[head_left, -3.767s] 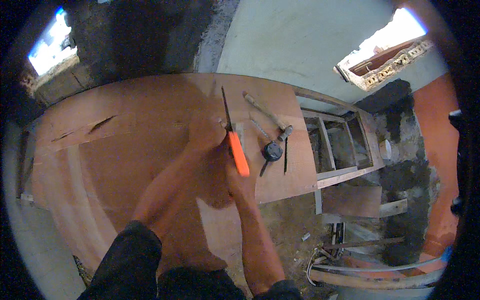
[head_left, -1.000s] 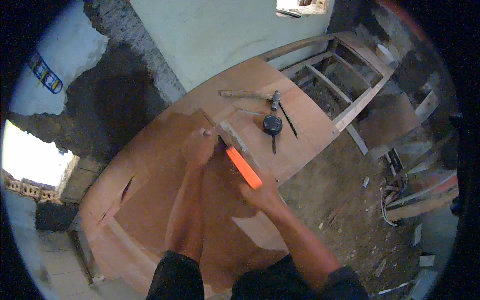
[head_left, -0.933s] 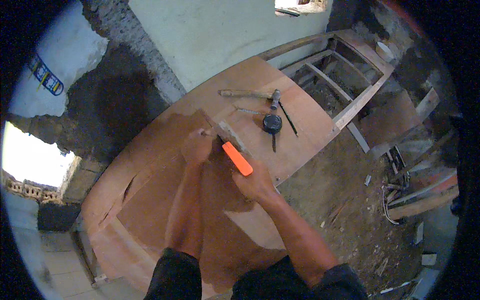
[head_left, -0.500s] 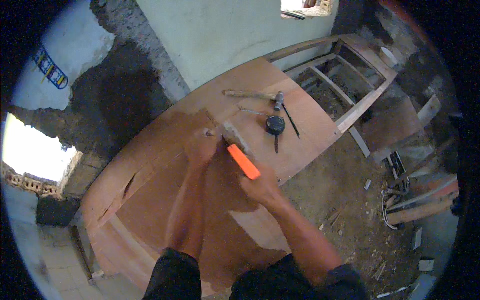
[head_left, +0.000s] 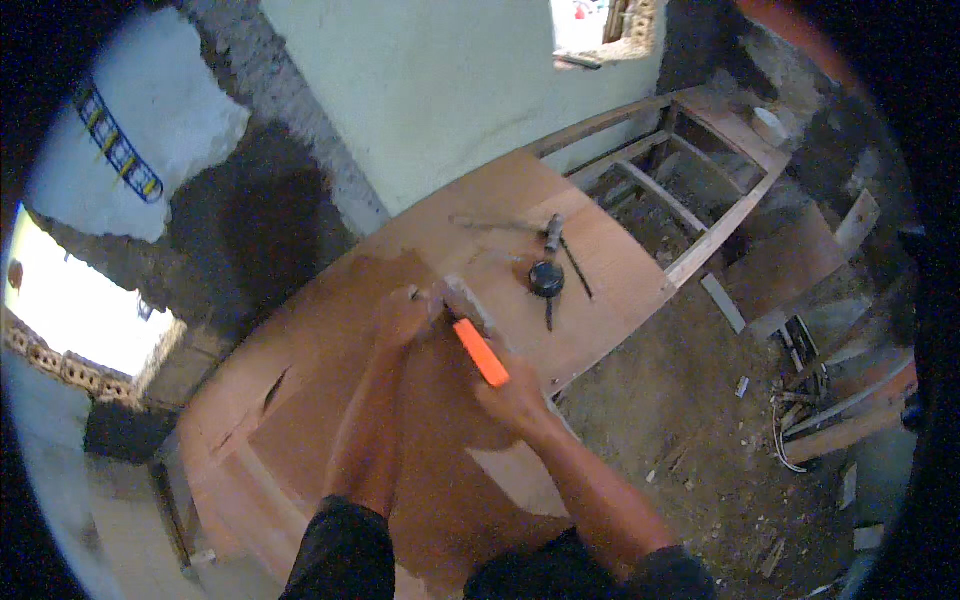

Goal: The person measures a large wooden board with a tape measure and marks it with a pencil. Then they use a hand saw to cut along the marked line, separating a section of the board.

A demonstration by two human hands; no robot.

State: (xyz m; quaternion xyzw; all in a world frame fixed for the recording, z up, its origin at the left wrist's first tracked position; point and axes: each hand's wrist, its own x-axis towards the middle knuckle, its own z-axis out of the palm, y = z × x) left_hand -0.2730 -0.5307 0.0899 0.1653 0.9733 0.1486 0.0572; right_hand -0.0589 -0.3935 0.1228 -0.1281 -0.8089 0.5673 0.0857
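Observation:
A broad reddish-brown wooden sheet [head_left: 300, 430] lies under both hands. My right hand [head_left: 513, 402] is closed on a bright orange-handled tool [head_left: 481, 352] that slants up and left towards the other hand. Its working end is blurred, so its exact kind is unclear. My left hand [head_left: 405, 315] rests on the sheet just left of that end, fingers curled, and what they hold is hidden. A pale rough strip [head_left: 468, 300] shows on the wood beside the tool. Farther off lie a hammer [head_left: 553, 235], a round black tape measure [head_left: 546, 279] and a thin dark stick [head_left: 577, 268].
Beyond the sheet runs an open wooden frame [head_left: 690, 225] with crossbars. A pale wall [head_left: 430, 100] borders the far side. Scraps and shavings litter the floor [head_left: 650, 420] at the right, with wood offcuts [head_left: 800, 400] leaning near the rim.
The whole view has shifted, so the sheet and tools appear lower in the picture. Both hands stay at nearly the same place on the sheet, the right one still holding the orange-handled tool.

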